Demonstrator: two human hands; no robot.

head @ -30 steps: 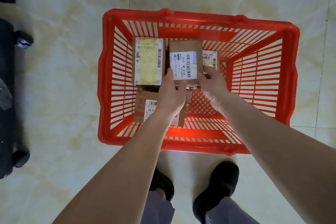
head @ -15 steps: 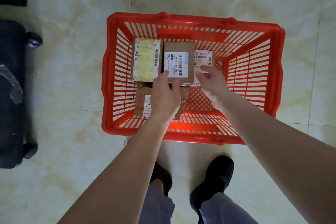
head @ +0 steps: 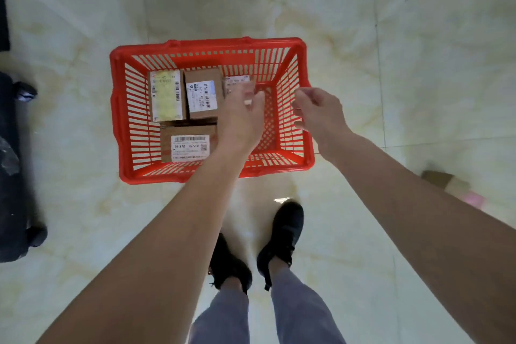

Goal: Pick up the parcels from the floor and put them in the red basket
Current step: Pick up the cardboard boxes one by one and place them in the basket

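Note:
The red basket (head: 117, 109) stands on the tiled floor in front of me. Inside lie several brown cardboard parcels: one with a yellowish label (head: 166, 96) at the back left, one with a white barcode label (head: 203, 95) beside it, a wide one marked J6-S10 (head: 188, 145) in front, and a small one (head: 236, 82) partly hidden behind my left hand. My left hand (head: 241, 117) hovers over the basket's middle, fingers loosely curled, holding nothing. My right hand (head: 319, 112) is above the basket's right rim, fingers apart and empty.
A brown parcel with something pink (head: 446, 183) lies on the floor at the right, behind my right forearm. A black wheeled object (head: 14, 170) stands at the left edge. My two black shoes (head: 283, 234) are just in front of the basket.
Both hands let go of the barcode parcel, which now rests in the basket, and have lifted up and moved right. My view has risen and pulled back from the basket.

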